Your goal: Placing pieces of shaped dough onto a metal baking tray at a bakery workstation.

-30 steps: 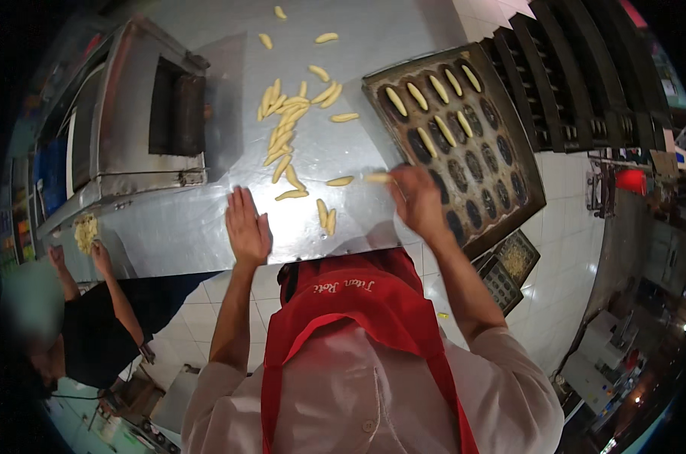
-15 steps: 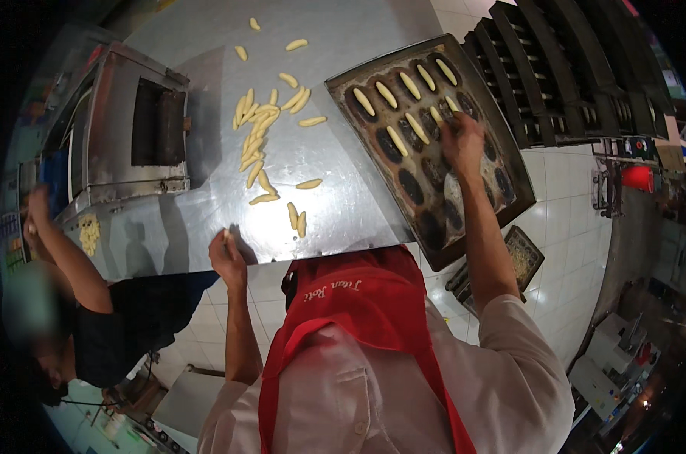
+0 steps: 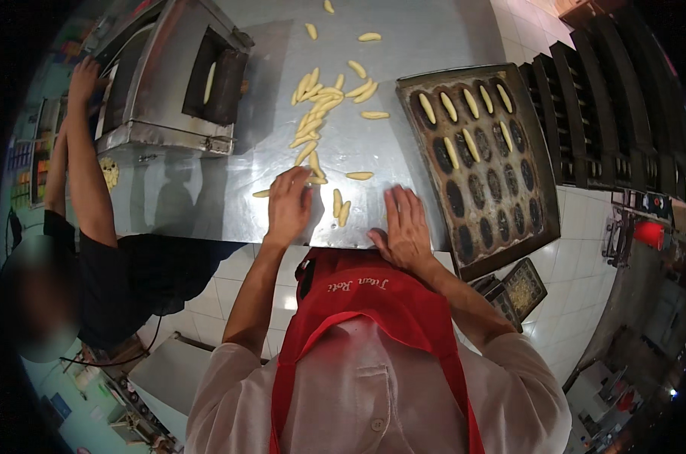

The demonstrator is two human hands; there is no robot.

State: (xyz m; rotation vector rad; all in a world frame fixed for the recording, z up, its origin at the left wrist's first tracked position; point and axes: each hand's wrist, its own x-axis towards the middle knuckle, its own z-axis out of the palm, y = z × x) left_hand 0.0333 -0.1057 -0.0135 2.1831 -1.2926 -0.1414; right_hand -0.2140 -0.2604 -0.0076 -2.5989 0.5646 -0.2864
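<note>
Several finger-shaped pale dough pieces (image 3: 310,125) lie in a loose heap on the metal table (image 3: 245,219). My left hand (image 3: 288,203) is open over the heap's near end, its fingertips by a dough piece (image 3: 315,180) that they partly cover. My right hand (image 3: 405,227) rests at the table's near edge, open, fingers stretched forward; whether anything lies beneath its palm is hidden. Two dough pieces (image 3: 341,206) lie between my hands. To the right, a dark moulded baking tray (image 3: 543,204) has dough pieces in its far two rows of hollows, with one gap in the second row.
A metal machine (image 3: 169,91) stands at the left, with one dough piece (image 3: 209,82) in its opening. Beside it a person in a dark shirt (image 3: 101,280) reaches toward it. Stacked dark trays (image 3: 585,113) stand at the far right. Another tray (image 3: 523,291) sits lower down.
My right hand has left the tray for the table's near edge. My left hand has moved forward to the dough heap. The person at the left has reached farther up along the machine.
</note>
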